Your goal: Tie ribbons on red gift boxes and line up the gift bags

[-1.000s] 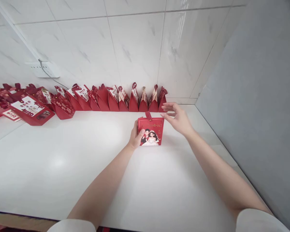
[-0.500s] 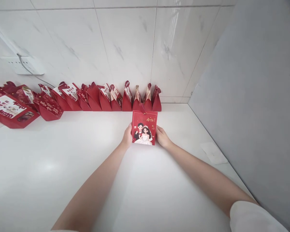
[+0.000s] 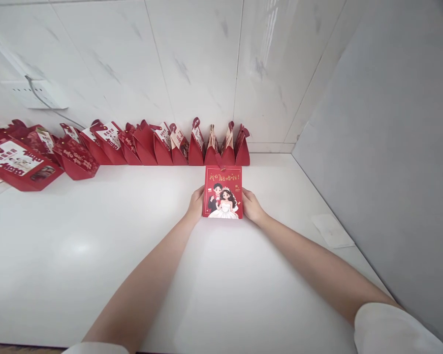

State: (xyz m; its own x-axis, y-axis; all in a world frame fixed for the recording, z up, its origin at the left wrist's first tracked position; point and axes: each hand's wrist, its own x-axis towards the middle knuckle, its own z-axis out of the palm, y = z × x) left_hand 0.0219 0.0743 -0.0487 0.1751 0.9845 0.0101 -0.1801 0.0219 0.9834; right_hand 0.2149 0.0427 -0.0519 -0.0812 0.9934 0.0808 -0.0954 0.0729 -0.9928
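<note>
Between my two hands is a red gift box (image 3: pixel 223 192) with a ribbon at its top, its front printed with a cartoon couple and gold characters. My left hand (image 3: pixel 196 204) is closed against the box's left side. On the right side, my right hand (image 3: pixel 251 205) grips it, with the fingertips partly hidden behind the box. Just behind it, a row of similar red gift boxes (image 3: pixel 144 147) stands along the wall, several of them with ribbon loops and white or cream printed faces.
A larger cluster of red boxes (image 3: pixel 22 164) stands at the far left, below a wall socket (image 3: pixel 35 93) with a grey cable. White table (image 3: pixel 96 275) lies under my arms. A flat white sheet (image 3: pixel 332 231) rests near the grey panel (image 3: pixel 402 147) on the right.
The view has tilted slightly, so the table's near edge now shows at the bottom left. The held box faces me more squarely, and its gold characters are easier to see.
</note>
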